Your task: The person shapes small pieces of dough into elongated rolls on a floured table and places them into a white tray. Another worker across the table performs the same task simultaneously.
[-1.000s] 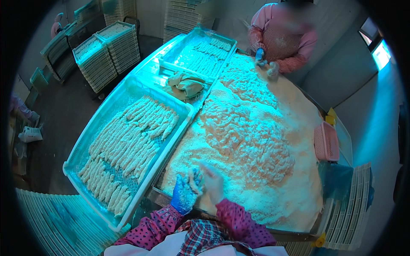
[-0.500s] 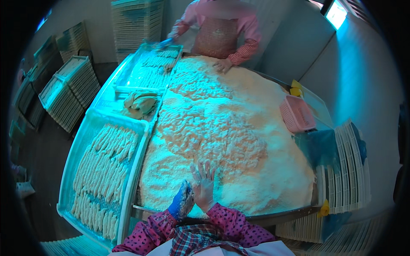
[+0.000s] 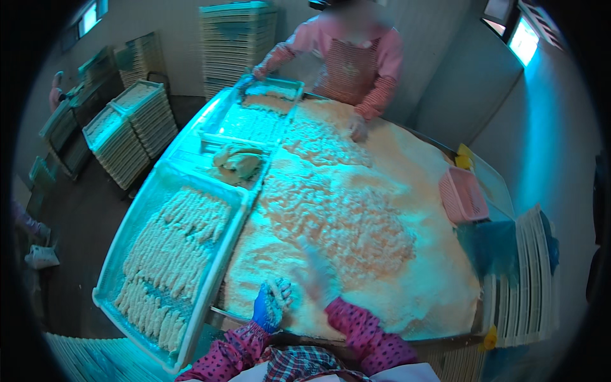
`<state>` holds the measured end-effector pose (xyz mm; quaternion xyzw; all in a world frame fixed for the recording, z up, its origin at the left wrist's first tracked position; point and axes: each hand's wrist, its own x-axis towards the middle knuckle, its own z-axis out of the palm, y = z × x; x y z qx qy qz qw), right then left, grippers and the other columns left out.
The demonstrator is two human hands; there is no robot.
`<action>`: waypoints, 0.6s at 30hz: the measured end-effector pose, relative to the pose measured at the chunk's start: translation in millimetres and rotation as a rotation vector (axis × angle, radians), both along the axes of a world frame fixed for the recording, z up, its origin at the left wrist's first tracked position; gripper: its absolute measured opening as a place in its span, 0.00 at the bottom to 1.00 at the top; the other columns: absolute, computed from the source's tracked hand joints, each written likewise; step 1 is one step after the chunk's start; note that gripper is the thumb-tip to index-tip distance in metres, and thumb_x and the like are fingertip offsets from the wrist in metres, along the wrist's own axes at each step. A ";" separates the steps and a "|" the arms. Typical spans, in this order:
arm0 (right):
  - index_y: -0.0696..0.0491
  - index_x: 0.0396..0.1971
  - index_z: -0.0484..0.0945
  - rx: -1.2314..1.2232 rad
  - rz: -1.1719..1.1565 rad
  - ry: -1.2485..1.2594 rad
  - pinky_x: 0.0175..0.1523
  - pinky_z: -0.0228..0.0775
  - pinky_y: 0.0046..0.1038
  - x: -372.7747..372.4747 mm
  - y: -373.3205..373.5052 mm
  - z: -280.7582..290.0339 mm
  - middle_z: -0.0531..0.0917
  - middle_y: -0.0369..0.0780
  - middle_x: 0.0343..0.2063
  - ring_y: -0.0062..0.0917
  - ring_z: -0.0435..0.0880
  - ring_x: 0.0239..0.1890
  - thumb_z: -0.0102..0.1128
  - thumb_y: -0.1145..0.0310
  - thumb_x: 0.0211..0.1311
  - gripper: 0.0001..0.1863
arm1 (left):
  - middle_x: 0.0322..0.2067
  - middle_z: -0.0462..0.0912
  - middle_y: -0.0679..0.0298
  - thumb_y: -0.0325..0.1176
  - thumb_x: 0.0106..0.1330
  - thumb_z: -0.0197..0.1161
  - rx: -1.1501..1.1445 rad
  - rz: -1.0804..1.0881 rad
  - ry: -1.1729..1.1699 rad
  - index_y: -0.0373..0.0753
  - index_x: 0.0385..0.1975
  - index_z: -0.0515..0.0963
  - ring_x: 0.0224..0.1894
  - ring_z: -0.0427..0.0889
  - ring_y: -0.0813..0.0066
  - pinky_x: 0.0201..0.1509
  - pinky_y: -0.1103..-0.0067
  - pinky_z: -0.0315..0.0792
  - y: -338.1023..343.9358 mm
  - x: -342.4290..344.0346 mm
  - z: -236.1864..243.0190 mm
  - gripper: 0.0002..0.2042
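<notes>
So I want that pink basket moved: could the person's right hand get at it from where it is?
Probably not without leaning or stepping over. The right hand is in the breadcrumb heap at the near edge; the pink basket sits at the far right edge. Nothing blocks the way, only crumbs between.

Open breadcrumb heap [image 3: 356, 216] spreads across the desk [image 3: 445, 347] toward 12 o'clock, free for passage. A long tray of coated strips [image 3: 168, 254] walls off 9 o'clock; a pink basket [image 3: 463, 194] stands at 2 o'clock; a co-worker's hand [image 3: 358, 127] occupies the far edge.
</notes>
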<state>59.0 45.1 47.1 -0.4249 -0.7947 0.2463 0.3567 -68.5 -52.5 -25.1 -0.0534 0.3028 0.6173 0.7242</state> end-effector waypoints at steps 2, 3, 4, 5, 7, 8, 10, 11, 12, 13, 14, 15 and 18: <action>0.56 0.55 0.66 0.011 -0.149 -0.260 0.57 0.60 0.38 3.7 48.9 -2.0 0.73 0.46 0.49 0.37 0.71 0.52 0.57 0.64 0.56 0.26 | 0.48 0.71 0.55 0.51 0.69 0.42 -0.072 0.041 0.115 0.37 0.54 0.63 0.38 0.72 0.68 0.45 0.71 0.69 -8.8 -23.0 30.7 0.24; 0.55 0.52 0.68 0.104 -0.141 -0.401 0.54 0.62 0.38 2.7 75.1 -8.4 0.74 0.45 0.45 0.38 0.72 0.47 0.57 0.65 0.54 0.24 | 0.48 0.71 0.55 0.51 0.70 0.42 -0.023 0.039 0.062 0.36 0.54 0.63 0.39 0.72 0.68 0.45 0.71 0.69 -11.4 -32.4 34.7 0.24; 0.54 0.48 0.70 0.199 -0.118 -0.525 0.50 0.64 0.39 -4.4 100.5 -21.6 0.75 0.43 0.41 0.38 0.73 0.43 0.58 0.66 0.52 0.22 | 0.48 0.71 0.55 0.50 0.70 0.42 0.021 0.053 0.024 0.36 0.55 0.62 0.40 0.72 0.68 0.45 0.71 0.69 -14.5 -41.5 38.7 0.24; 0.53 0.46 0.71 0.312 -0.150 -0.721 0.48 0.65 0.39 -5.4 123.5 -33.7 0.74 0.44 0.39 0.39 0.74 0.41 0.58 0.67 0.50 0.20 | 0.48 0.71 0.55 0.50 0.70 0.42 0.067 0.069 -0.014 0.36 0.55 0.62 0.40 0.72 0.68 0.46 0.70 0.69 -16.8 -49.3 42.5 0.24; 0.52 0.38 0.72 0.473 -0.093 -0.724 0.43 0.66 0.39 -25.7 153.5 -37.4 0.74 0.44 0.34 0.40 0.74 0.37 0.58 0.69 0.47 0.15 | 0.48 0.71 0.57 0.50 0.69 0.44 0.159 0.188 -0.110 0.36 0.54 0.63 0.41 0.72 0.67 0.47 0.70 0.68 -16.8 -81.7 43.7 0.24; 0.51 0.33 0.72 0.524 -0.022 -0.572 0.39 0.66 0.40 -30.4 165.6 -23.3 0.73 0.44 0.30 0.40 0.74 0.35 0.58 0.71 0.46 0.11 | 0.49 0.72 0.58 0.50 0.68 0.45 0.190 0.244 -0.144 0.37 0.54 0.63 0.41 0.72 0.66 0.47 0.70 0.68 -14.8 -106.6 45.2 0.24; 0.51 0.27 0.73 0.482 0.065 -0.682 0.39 0.64 0.40 -30.7 168.7 -8.8 0.74 0.44 0.28 0.40 0.73 0.35 0.59 0.72 0.43 0.08 | 0.47 0.75 0.59 0.46 0.68 0.47 0.167 0.628 -0.694 0.39 0.48 0.70 0.41 0.75 0.67 0.46 0.72 0.71 -17.2 -166.3 85.4 0.18; 0.51 0.26 0.73 0.486 0.089 -0.712 0.39 0.64 0.40 -28.0 171.9 -2.1 0.74 0.43 0.27 0.39 0.73 0.35 0.60 0.73 0.42 0.09 | 0.38 0.76 0.62 0.45 0.68 0.48 0.230 0.613 -0.696 0.39 0.41 0.71 0.35 0.74 0.71 0.38 0.77 0.72 -22.8 -215.2 83.5 0.15; 0.50 0.26 0.73 0.484 0.120 -0.732 0.39 0.64 0.39 -34.9 173.3 -2.2 0.74 0.42 0.26 0.38 0.73 0.35 0.61 0.73 0.40 0.09 | 0.40 0.76 0.63 0.47 0.68 0.48 0.429 0.543 -0.244 0.42 0.45 0.71 0.36 0.74 0.74 0.40 0.78 0.71 -45.5 -274.2 65.7 0.16; 0.50 0.25 0.73 0.473 0.140 -0.694 0.39 0.63 0.39 -46.4 170.5 -0.7 0.74 0.41 0.26 0.38 0.73 0.35 0.62 0.73 0.40 0.09 | 0.41 0.76 0.65 0.49 0.68 0.48 0.549 0.533 0.343 0.45 0.48 0.70 0.37 0.74 0.76 0.43 0.79 0.70 -72.7 -333.9 48.5 0.18; 0.50 0.24 0.73 0.462 0.151 -0.662 0.39 0.63 0.38 -52.5 166.5 0.4 0.74 0.40 0.26 0.38 0.73 0.35 0.62 0.73 0.40 0.09 | 0.43 0.76 0.66 0.51 0.68 0.47 0.608 0.622 0.773 0.47 0.52 0.69 0.38 0.74 0.78 0.45 0.80 0.68 -101.1 -393.1 31.2 0.19; 0.50 0.24 0.73 0.449 0.119 -0.674 0.39 0.63 0.38 -40.9 168.9 1.4 0.74 0.39 0.25 0.37 0.73 0.35 0.63 0.73 0.39 0.09 | 0.37 0.77 0.67 0.50 0.70 0.42 -0.013 1.065 0.779 0.45 0.52 0.71 0.34 0.73 0.80 0.44 0.83 0.68 -80.6 -371.4 81.5 0.21; 0.50 0.21 0.72 0.489 0.188 -0.705 0.36 0.65 0.35 -56.5 171.8 -1.6 0.74 0.38 0.23 0.35 0.74 0.32 0.62 0.75 0.41 0.08 | 0.38 0.82 0.65 0.51 0.71 0.39 -0.405 0.453 1.451 0.36 0.43 0.78 0.39 0.77 0.78 0.50 0.80 0.67 -196.2 -480.5 10.3 0.25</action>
